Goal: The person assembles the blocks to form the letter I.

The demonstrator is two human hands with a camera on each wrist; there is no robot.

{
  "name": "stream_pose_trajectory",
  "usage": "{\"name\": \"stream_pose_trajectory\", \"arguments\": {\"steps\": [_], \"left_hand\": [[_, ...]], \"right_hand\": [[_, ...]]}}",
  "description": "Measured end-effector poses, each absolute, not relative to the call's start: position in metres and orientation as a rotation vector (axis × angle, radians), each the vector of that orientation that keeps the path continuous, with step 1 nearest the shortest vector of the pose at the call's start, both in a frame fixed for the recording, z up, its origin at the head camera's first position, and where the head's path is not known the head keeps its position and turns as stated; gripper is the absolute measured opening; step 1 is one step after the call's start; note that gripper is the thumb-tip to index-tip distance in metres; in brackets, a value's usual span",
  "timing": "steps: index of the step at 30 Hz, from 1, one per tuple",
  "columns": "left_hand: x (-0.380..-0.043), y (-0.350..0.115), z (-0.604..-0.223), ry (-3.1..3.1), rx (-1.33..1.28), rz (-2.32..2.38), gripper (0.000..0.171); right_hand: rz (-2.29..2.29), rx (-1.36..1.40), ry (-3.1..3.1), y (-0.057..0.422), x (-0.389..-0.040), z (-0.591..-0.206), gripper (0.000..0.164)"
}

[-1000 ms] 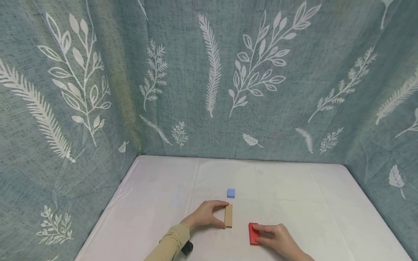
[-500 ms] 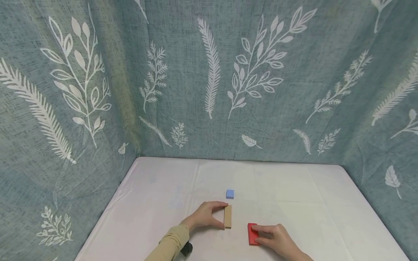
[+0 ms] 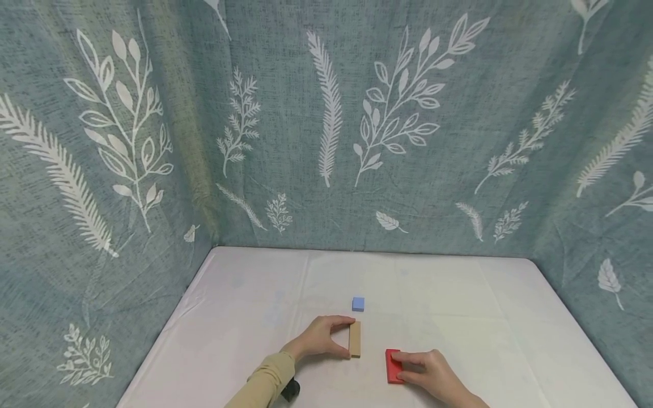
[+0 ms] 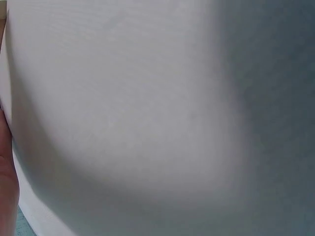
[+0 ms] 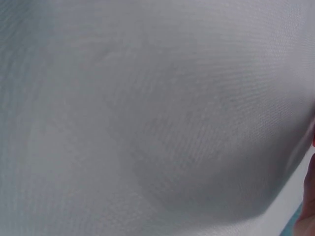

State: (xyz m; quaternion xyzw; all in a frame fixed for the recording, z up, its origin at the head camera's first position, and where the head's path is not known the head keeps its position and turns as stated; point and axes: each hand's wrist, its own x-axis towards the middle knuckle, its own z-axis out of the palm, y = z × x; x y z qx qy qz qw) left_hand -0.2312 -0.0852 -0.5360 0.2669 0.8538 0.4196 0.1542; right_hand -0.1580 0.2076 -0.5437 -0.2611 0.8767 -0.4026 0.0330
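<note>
In the head view, my left hand (image 3: 320, 338) pinches a flat tan wooden block (image 3: 355, 340) lengthwise, index finger at its far end and thumb at its near end. To the right and nearer, a flat red block (image 3: 394, 366) lies on the white table. My right hand (image 3: 431, 373) holds this red block from its right side, with the thumb and fingertips reaching over it. A small blue block (image 3: 358, 304) sits just beyond the tan one, apart from both hands. The left wrist view catches only a strip of finger (image 4: 6, 182) at its left edge.
White cloth covers the table (image 3: 449, 306). A blue-green curtain (image 3: 306, 141) with white leaf prints closes off the back and both sides. Below my left wrist a small black object (image 3: 291, 390) shows, partly covered by the sleeve (image 3: 267, 374).
The head view has shifted slightly, so everything sits a little lower and further left. Both hands and all three blocks keep their places on the table.
</note>
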Motion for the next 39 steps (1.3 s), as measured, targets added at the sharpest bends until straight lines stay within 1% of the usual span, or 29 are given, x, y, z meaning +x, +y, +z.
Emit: {"name": "stream_pose_trajectory", "arguments": {"steps": [7, 18, 29, 39], "left_hand": [[-0.231, -0.085, -0.535, 2.446, 0.782, 1.182, 0.072], [-0.227, -0.092, -0.535, 2.422, 0.762, 1.285, 0.071], [-0.236, -0.098, -0.513, 2.403, 0.826, 1.364, 0.069], [-0.242, -0.094, -0.488, 2.375, 0.770, 1.439, 0.071]], "right_hand": [[-1.235, -0.809, 2.691, 0.208, -0.158, -0.544, 0.040], [-1.222, -0.822, 2.682, 0.207, -0.159, -0.545, 0.039], [-1.207, -0.796, 2.674, 0.207, -0.159, -0.541, 0.039], [-1.179, -0.799, 2.704, 0.206, -0.159, -0.539, 0.040]]}}
